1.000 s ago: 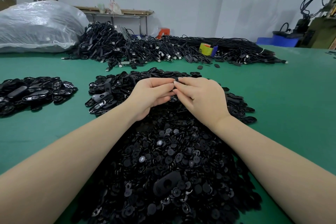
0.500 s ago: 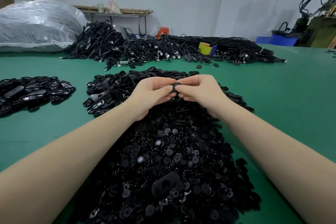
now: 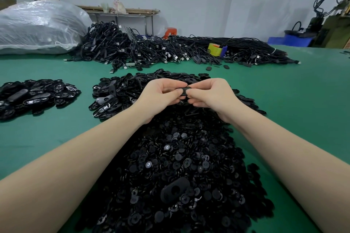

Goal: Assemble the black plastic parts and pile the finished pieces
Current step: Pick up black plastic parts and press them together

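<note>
**Both hands pinching one black part over the heap**

My left hand and my right hand meet above the middle of the green bench, fingertips almost touching. Between them sits a small black plastic part, and both hands pinch it: left thumb and curled fingers on its left end, right thumb and fingers on its right end. Only a sliver of the part shows between my fingers, so I cannot tell whether it is one piece or two pressed together.

Directly under my forearms spreads the big heap of small round black pieces, running from the near edge up to my wrists. One larger oval shell lies on top of that heap, near me, with a hole in its face.

Behind my hands lies a second pile, of oval shells, glossy and jumbled, touching the far end of the round-piece heap. Off to my left, well apart on the bench, sits another pile of oval pieces.

Farther back a long tangle of black cables stretches across the bench, with a yellow and blue roll resting in it. A big clear plastic bag bulges at the far left corner.
</note>
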Tool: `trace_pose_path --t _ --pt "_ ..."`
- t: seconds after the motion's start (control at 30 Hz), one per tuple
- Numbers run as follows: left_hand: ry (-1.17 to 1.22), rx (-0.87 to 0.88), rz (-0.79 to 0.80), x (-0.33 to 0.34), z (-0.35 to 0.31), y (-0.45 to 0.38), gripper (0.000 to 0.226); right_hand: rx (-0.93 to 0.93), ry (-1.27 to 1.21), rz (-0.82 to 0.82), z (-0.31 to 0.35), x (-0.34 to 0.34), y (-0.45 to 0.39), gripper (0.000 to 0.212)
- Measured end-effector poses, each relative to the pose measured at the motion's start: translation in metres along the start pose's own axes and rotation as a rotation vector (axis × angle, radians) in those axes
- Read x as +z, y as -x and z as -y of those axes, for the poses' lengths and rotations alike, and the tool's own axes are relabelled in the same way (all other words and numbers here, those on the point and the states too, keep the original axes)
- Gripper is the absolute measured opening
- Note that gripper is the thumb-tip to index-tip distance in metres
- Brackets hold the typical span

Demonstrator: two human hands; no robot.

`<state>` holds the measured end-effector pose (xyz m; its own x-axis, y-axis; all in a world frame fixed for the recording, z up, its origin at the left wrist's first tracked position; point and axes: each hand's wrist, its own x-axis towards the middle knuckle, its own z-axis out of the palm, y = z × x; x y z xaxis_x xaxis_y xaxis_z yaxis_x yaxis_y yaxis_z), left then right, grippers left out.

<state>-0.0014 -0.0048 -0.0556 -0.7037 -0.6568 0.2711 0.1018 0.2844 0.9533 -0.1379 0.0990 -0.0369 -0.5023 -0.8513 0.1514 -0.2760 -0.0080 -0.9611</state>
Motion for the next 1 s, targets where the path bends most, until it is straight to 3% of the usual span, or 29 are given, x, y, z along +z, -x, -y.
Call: trace_pose_path --t 0.7,1.0 --pt "-0.061 -0.005 -0.001 -0.004 -0.013 -0.002 0.027 -0.133 0.036 -0.044 -0.002 0.003 0.0 0.004" --pt "-0.122 -0.007 0.015 -0.001 -0.016 0.0 0.022 -0.091 0.042 -0.015 0.002 0.001 0.0 0.007"
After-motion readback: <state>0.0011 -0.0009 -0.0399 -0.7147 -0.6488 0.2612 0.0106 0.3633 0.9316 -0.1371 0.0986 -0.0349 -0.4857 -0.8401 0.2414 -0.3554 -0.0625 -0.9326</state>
